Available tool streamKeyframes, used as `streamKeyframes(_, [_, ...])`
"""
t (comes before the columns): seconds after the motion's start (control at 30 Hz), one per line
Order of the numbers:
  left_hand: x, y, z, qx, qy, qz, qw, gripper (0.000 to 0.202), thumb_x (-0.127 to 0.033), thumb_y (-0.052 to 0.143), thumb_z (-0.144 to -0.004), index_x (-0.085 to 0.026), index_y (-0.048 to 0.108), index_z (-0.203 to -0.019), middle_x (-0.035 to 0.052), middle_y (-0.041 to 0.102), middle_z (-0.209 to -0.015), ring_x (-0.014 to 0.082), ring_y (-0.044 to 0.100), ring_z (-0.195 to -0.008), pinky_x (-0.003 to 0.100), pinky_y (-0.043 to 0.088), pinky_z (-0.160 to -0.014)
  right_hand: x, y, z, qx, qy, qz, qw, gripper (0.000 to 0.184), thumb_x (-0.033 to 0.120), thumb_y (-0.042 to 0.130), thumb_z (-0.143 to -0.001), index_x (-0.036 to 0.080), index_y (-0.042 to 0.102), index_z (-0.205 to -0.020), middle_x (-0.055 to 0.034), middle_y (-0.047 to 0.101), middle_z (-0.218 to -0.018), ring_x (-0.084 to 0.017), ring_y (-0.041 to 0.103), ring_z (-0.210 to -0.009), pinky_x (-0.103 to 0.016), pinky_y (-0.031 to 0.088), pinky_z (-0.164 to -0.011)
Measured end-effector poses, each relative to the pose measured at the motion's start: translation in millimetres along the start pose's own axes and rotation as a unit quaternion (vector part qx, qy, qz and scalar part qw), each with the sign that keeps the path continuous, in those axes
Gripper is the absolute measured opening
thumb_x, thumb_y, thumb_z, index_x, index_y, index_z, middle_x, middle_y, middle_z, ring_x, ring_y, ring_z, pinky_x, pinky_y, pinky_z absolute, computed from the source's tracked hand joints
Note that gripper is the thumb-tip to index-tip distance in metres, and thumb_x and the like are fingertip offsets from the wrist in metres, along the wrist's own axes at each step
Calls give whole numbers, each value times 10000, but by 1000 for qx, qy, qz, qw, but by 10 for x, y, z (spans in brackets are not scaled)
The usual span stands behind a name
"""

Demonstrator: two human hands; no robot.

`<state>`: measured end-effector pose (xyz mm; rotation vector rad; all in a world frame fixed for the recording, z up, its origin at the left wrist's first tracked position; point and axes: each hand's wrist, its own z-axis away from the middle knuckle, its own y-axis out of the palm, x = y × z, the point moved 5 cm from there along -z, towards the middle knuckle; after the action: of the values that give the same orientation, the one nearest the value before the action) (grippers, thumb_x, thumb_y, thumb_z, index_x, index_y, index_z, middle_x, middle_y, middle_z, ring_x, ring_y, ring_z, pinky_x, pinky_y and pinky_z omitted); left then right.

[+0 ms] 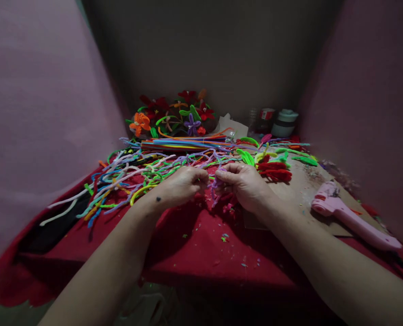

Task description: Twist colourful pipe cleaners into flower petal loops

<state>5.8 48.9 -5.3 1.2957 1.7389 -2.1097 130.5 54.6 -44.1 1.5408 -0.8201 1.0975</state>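
My left hand [183,184] and my right hand [244,183] meet over the red cloth [194,244], fingers pinched together on a purple pipe cleaner piece [217,184] held between them. Its twisted strands hang a little below my fingertips. A tangle of loose pipe cleaners [133,174] in several colours spreads to the left of my left hand. Right of my right hand lie red pipe cleaner petals [274,172] and green pipe cleaner leaves [247,156].
A bundle of straight pipe cleaners [188,144] lies behind the hands, with finished pipe cleaner flowers [174,115] beyond it. A pink glue gun [351,215] rests on cardboard [303,185] at right. Jars [283,122] stand at the back right. Walls close in on both sides.
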Motion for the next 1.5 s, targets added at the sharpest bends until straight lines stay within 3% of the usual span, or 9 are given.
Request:
streamKeyframes(0.07, [-46,-45,-9,-23,27,-10,999,150,-233,500,-736,-148,621,-760,12,629,-764,138,571,-735,234,439,-676,10,-4,3,-7,-7,10,1000,179,259,706,-620,149,571,-582,-2,578,-531,-99,527,-447,-261,453,-483])
streamKeyframes(0.17, [-44,7,-29,-3,7,46,999,232,-335,518,-752,-130,622,-784,5,602,-719,128,533,-680,233,416,-640,21,-9,7,-14,-14,13,1000,177,265,717,-606,140,593,-591,-10,594,-535,-101,535,-447,-253,449,-476])
streamKeyframes(0.47, [-17,74,-50,-1,8,101,995,161,-263,548,-717,-121,557,-639,-27,497,-595,95,452,-583,229,383,-600,-1,-27,-8,-31,-5,-44,999,190,280,717,-579,137,604,-526,-8,586,-488,-94,505,-417,-245,439,-456])
streamKeyframes(0.67, [-2,47,-68,-72,17,150,986,168,-280,550,-722,-121,577,-676,-9,545,-642,107,491,-632,235,407,-636,43,25,-1,14,-22,-82,996,135,272,703,-630,151,644,-631,-17,623,-608,-103,549,-549,-255,460,-576])
streamKeyframes(0.87, [-2,-31,-32,-84,-17,171,982,158,-268,621,-687,-110,612,-689,0,577,-655,106,510,-642,225,408,-638,82,62,35,4,-34,16,999,127,261,672,-649,144,623,-647,-4,566,-569,-81,458,-500,-227,370,-487])
streamKeyframes(1.0, [-47,-166,40,-130,9,237,963,195,-240,640,-691,-137,630,-857,-7,610,-759,88,518,-667,204,407,-641,136,123,99,14,-40,105,994,194,304,623,-692,148,576,-587,35,469,-463,-55,346,-407,-222,230,-402])
streamKeyframes(1.2, [-16,-123,41,-88,30,222,971,152,-239,627,-703,-143,668,-813,3,613,-733,97,515,-667,213,402,-645,116,182,158,48,-2,126,991,215,280,617,-671,155,522,-524,66,394,-417,-52,293,-398,-234,184,-415])
streamKeyframes(1.37, [-39,-131,38,-67,27,194,978,135,-255,609,-706,-137,629,-771,-12,573,-675,91,484,-622,208,382,-600,49,168,142,67,19,87,994,164,263,640,-646,144,571,-558,51,442,-470,-54,329,-431,-233,210,-441])
streamKeyframes(1.5, [-80,-103,35,-63,12,134,989,127,-246,556,-731,-130,566,-680,-36,498,-587,71,415,-543,196,339,-535,41,168,138,79,14,140,987,171,271,629,-672,141,596,-566,44,447,-465,-55,338,-435,-231,204,-442])
